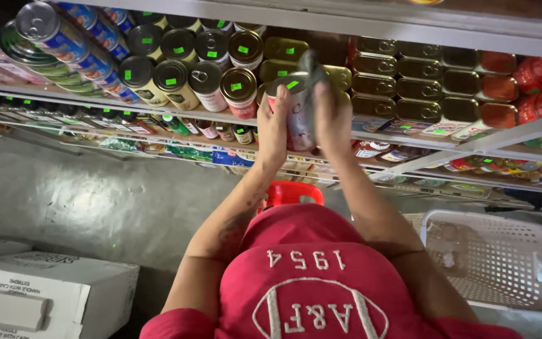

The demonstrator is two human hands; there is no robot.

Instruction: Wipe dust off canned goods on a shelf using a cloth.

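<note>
While raised to the shelf [158, 108], both arms outstretched, left hand [273, 129] and right hand [332, 113] fingers around a can [299, 113].

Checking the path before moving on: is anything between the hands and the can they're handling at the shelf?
Nothing visible: the left hand and right hand already clasp the can from both sides, in front of the shelf of stacked cans.

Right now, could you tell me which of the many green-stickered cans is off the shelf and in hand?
The can clasped between the left hand and right hand, held in front of the shelf; the others stand in rows.
</note>
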